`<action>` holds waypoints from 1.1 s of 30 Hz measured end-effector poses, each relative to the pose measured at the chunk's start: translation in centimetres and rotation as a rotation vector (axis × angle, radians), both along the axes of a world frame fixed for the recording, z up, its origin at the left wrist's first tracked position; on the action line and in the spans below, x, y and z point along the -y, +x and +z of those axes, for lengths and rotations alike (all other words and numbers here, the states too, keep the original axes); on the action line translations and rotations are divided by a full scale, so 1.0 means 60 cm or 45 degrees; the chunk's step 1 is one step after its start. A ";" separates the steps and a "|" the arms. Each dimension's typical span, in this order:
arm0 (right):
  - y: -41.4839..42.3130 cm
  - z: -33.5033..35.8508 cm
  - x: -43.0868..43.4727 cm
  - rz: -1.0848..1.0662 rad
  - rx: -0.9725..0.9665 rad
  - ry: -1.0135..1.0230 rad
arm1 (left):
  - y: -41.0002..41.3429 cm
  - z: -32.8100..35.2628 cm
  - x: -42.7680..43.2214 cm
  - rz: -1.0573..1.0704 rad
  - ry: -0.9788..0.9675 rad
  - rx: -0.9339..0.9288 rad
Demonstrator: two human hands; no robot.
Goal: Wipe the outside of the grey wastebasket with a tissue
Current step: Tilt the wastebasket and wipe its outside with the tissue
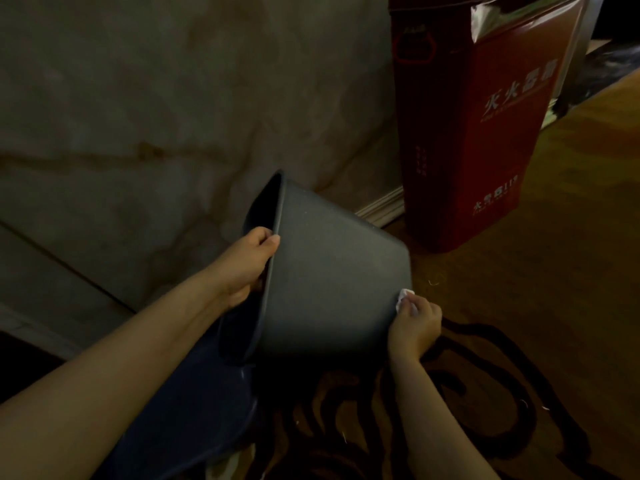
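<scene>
- Tipping the grey wastebasket (332, 271) on its side, mouth toward nine o'clock, exposes its outer wall for wiping; it sits mid-frame above the patterned carpet (485, 393).
- Left hand (247, 265) clamps the rim, fingers inside, likely steadying it.
- Right hand (414, 323) pinches a crumpled tissue (403, 297) against the base edge at four o'clock.
- A red box (474, 140) stands at one o'clock.

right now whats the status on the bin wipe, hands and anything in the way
Left hand gripping wastebasket rim, bin tipped on its side. Right hand pressing tissue at the base edge. Red box stands behind, apart, not blocking.
</scene>
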State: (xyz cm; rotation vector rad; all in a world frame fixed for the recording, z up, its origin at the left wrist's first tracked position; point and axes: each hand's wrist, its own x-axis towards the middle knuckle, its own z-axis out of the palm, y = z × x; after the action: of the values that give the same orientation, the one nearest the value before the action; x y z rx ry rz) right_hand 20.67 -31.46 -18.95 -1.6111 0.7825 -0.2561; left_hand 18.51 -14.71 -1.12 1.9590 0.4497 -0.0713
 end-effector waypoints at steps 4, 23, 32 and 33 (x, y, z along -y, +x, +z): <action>-0.003 0.042 -0.032 0.023 0.074 0.066 | -0.001 0.004 0.003 0.054 -0.046 0.001; -0.076 0.181 -0.158 0.589 0.922 -0.205 | -0.072 -0.025 -0.026 -0.014 0.006 0.174; 0.006 0.070 -0.019 0.228 0.274 -0.048 | -0.099 -0.033 -0.027 -0.179 0.006 0.127; 0.004 0.061 -0.014 0.238 0.259 -0.072 | -0.099 -0.033 -0.030 -0.191 -0.006 0.108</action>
State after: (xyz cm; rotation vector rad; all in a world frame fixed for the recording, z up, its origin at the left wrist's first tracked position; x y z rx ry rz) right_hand 20.93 -30.64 -15.28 -1.6693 0.4701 -0.3041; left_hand 12.55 -12.90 -3.11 1.9807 0.2463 -0.0845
